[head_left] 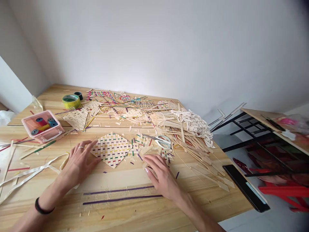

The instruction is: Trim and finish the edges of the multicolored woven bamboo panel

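Note:
A woven mat point(113, 149), a rough hexagon of pale flat strips with green, yellow, red and purple strips in it, lies flat on the table. My left hand point(80, 162) rests at its left edge, fingers stretched and thumb apart. To the mat's right, my right hand point(160, 175) is low over loose strip scraps, its fingers bent and its thumb a little away from them. A small pale scrap point(145, 165) shows between that thumb and the fingers. White-handled scissors point(163, 141) lie beyond my right hand. Two purple strips point(118, 190) lie nearer me, with clear tape around them.
A pink box point(43, 125) of thread spools stands at left, with yellow tape point(71, 101) behind it. White ribbon point(40, 170) lies beside my left arm. Strip piles and a white cord bundle point(193, 124) cover the back right. A black device point(246, 187) sits at the right edge.

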The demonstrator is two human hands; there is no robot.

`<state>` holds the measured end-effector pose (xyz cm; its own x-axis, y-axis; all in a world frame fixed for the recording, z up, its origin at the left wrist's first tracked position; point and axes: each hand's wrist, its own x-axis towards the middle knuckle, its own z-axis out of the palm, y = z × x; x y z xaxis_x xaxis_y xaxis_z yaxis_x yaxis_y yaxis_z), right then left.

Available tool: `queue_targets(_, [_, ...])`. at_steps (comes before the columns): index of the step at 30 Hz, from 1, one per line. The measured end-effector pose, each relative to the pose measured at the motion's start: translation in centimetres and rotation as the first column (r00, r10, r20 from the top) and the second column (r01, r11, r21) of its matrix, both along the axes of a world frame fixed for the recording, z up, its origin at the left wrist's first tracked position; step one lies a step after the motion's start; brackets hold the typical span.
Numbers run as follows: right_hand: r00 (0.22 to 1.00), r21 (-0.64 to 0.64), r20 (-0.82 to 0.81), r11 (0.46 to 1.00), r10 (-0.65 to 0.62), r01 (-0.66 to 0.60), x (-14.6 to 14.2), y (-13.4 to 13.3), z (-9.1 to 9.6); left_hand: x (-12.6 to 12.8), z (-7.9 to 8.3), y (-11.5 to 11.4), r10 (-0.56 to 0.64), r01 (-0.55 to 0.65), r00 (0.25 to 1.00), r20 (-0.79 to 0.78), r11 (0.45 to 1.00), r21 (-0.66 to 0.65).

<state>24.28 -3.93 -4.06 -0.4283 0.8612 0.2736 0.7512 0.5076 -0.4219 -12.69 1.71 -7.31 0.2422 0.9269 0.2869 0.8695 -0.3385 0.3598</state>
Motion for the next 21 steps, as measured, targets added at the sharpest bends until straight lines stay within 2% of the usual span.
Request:
queue_targets(6, [0.959,-0.115,-0.256,0.989,-0.121,0.094,-2.2,4.6,0.4,0.0,0.0,0.4,0.048,-0.046,0.996,0.079,0.999,-0.025])
queue_targets(12, [0.919,-0.206,-0.346,0.971,-0.19,0.124,-3.5,9.0,-0.4,-0.4,0.6,0.6,0.018,-0.011,0.986,0.167,0.999,-0.045])
queue_targets(21, [0.871,-0.33,-0.443,0.942,-0.215,0.064,-3.9,10.3,-1.1,-0.3,1.3,0.2,-0.041,0.048,0.972,0.231,0.998,-0.027])
